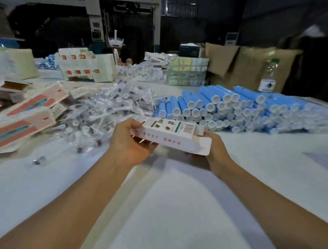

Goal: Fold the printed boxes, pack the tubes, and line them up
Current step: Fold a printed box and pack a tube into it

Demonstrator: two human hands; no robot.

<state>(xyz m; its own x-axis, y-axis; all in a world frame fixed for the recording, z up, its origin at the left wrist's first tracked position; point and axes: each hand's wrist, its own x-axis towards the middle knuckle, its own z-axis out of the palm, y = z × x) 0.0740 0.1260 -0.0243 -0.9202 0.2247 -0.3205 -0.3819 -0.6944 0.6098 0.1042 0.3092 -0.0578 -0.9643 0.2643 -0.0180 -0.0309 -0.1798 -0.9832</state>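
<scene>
Two bare hands hold one printed box point(170, 137) just above the white table point(174, 209), near its middle. The left hand point(129, 141) grips the box's left end, thumb on top and fingers curled under. The right hand point(212, 145) sits under the right end and is mostly hidden behind the open end flap point(203, 146); its fingers look curled round that end, but exactly how they lie I cannot tell. The box is squared up and roughly level, barcode face up, right end open, and no tube shows inside. Risk, as a judgement: with the right flap loose and the box held only by its ends, too hard a squeeze could buckle the thin card, or the flap could crease wrong when tucked. Just beyond on the left, a loose heap of clear-wrapped small parts point(111, 105) spills toward the hands and could snag a sleeve-free forearm or get swept off. Left of that, pink-and-teal boxes point(28, 118) lie stacked at a slant. To the right, blue tubes point(226, 106) are piled caps forward; pulling one from low down may start the pile rolling. Farther back stand a bundle of flat cartons point(86, 66), a water bottle point(268, 76) and brown cardboard point(242, 65).
</scene>
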